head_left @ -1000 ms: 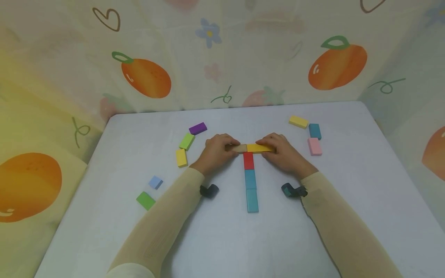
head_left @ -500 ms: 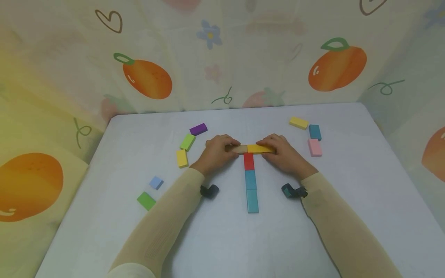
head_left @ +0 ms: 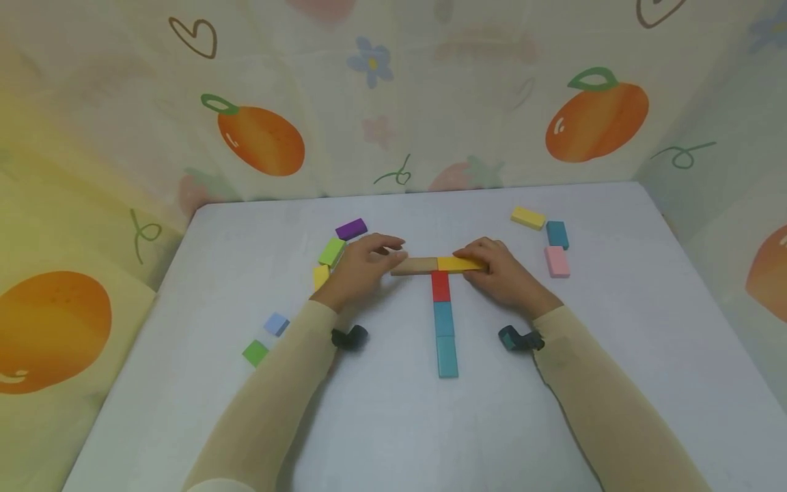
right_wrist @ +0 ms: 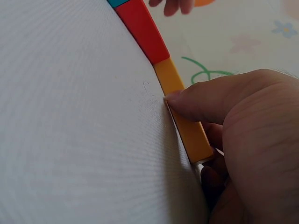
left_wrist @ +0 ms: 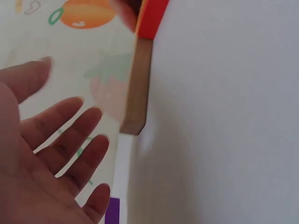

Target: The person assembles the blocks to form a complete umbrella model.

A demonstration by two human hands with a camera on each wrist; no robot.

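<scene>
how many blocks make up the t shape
5: tan block and yellow block across the top, then red block, upper teal block and lower teal block down the stem. The right hand covers part of the yellow block; none seems hidden.

yellow-orange block [head_left: 452, 264]; tan block [head_left: 416, 266]; red block [head_left: 440, 286]; fruit-print backdrop [head_left: 430, 116]

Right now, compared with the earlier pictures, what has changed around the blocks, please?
The left grip let go of the wooden block and moved left, away from it. Unchanged: the right grip holds the orange-yellow block; the wooden block, red block and teal blocks stayed in place.
</scene>
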